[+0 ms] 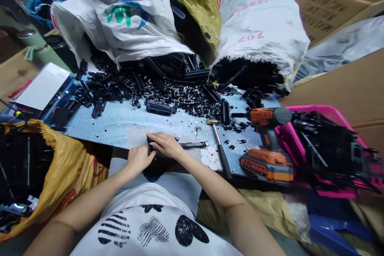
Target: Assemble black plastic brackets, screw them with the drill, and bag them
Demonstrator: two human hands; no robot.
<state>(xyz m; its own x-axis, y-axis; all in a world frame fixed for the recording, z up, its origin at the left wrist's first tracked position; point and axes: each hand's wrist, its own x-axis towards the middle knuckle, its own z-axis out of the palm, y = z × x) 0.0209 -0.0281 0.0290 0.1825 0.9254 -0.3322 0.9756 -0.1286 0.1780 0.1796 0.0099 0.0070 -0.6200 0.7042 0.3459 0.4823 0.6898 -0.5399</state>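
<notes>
A long thin black plastic strip lies across the near edge of the pale blue worktop. My left hand grips its left end with curled fingers. My right hand rests over the same end, fingers closed and pressing on it. A heap of small black plastic parts covers the far side of the worktop. A hammer lies just right of my right hand, next to several white round pads.
An orange cordless drill stands at the right on the worktop. A pink basket of black parts is further right. White woven sacks spill black parts at the back. A yellow sack sits left.
</notes>
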